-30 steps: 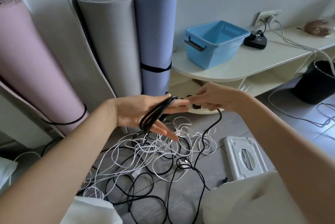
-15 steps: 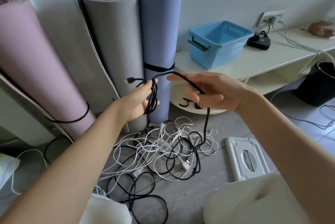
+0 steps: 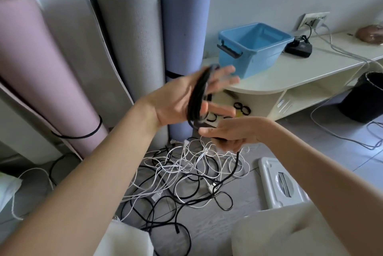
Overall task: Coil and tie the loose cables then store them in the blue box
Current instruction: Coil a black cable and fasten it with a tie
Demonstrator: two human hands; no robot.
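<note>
Left hand (image 3: 182, 98) was spread flat, black cable (image 3: 198, 98) looped around the palm. Right hand (image 3: 230, 134) just below gripped its loose tail, which dropped into the tangle of cables (image 3: 186, 168) on the floor. Blue box (image 3: 253, 48) sat on the shelf (image 3: 290, 77) behind.

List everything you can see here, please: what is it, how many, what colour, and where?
rolled mats: three, pink, grey, purple, upright against wall
blue box: one, on white shelf
black cable coil: one, looped over left hand
loose cables: many, white and black, tangled on floor
black bands: several, lower shelf
black bin: one, floor right
left hand: fingers spread inside coil
right hand: grips cable below coil
</note>
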